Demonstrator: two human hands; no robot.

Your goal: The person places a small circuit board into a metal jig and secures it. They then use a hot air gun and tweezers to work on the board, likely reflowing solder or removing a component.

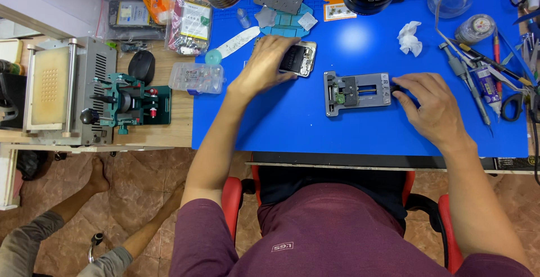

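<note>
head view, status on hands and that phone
Left hand resting on opened phone. Right hand at grey clamp knob. Blue mat between them bare.

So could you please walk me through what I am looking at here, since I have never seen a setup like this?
This is a single picture from a camera worn on a person's head, looking down at their own two bare hands over a blue work mat. The left hand rests on an opened phone with its insides showing. The right hand has its fingers at the end of a grey metal holding fixture. To the right lie tweezers and other hand tools, with a crumpled tissue nearby. On the wooden bench to the left stands a grey machine. Another person's legs show at the lower left.
</note>
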